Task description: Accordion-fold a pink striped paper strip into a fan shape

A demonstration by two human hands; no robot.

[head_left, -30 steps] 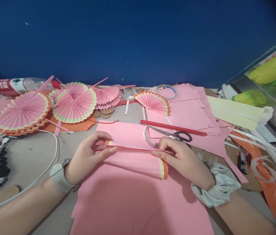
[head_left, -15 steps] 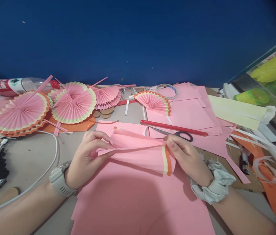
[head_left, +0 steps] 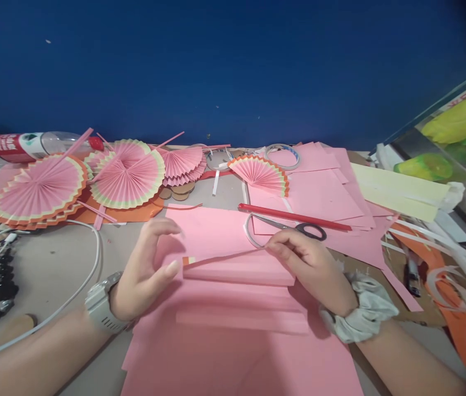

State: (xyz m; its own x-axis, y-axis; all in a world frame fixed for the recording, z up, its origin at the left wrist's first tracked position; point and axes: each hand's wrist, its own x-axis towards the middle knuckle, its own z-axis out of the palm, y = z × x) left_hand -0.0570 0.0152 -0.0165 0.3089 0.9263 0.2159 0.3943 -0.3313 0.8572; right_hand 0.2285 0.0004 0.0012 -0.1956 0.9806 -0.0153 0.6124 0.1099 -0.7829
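On the table below the blue wall, a pleated pink paper (head_left: 236, 269) lies half unfolded across a large pink sheet (head_left: 236, 357). The person's right hand (head_left: 309, 264) pinches the paper's top fold at its right end, thumb and fingertips closed on it. The left hand (head_left: 146, 269) is spread open and holds nothing, with its thumb just beside the orange-tipped left end. Scissors (head_left: 294, 226) and a red stick (head_left: 294, 216) lie just behind the right hand.

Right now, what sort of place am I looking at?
Most likely a paper-craft worktable: finished pleated paper fans lie in a row, with scissors, a tape roll and a half-pleated pink sheet up front.
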